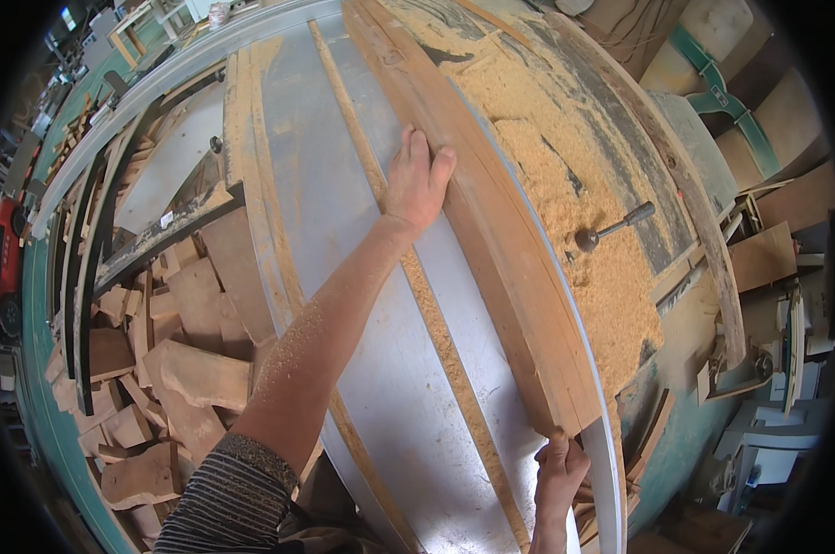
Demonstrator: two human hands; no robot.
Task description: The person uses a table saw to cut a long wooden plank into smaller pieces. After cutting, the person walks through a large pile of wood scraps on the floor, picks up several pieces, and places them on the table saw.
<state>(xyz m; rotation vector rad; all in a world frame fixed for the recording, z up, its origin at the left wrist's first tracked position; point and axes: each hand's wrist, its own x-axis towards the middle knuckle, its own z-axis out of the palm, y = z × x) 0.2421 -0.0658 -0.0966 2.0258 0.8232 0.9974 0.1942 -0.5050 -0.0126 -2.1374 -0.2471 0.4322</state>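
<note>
A long, thick wooden beam (491, 222) lies lengthwise on a silver metal sliding table (390, 351), its far end running past the top of the view. My left hand (417, 185) is closed against the beam's left side, its fingers bent at the edge. At the near end, my right hand (561, 466) is curled, with the thumb up against the end face; its lower fingers are partly hidden. Sawdust clings to my left forearm. A thin metal edge (565, 305) runs along the beam's right side.
Sawdust (528, 175) thickly covers the machine surface at right, where a black-handled lever (616, 228) sticks up. A rough-edged board (662, 138) lies beyond it. Wood offcuts (200, 369) are heaped at left below a dark metal frame (122, 212).
</note>
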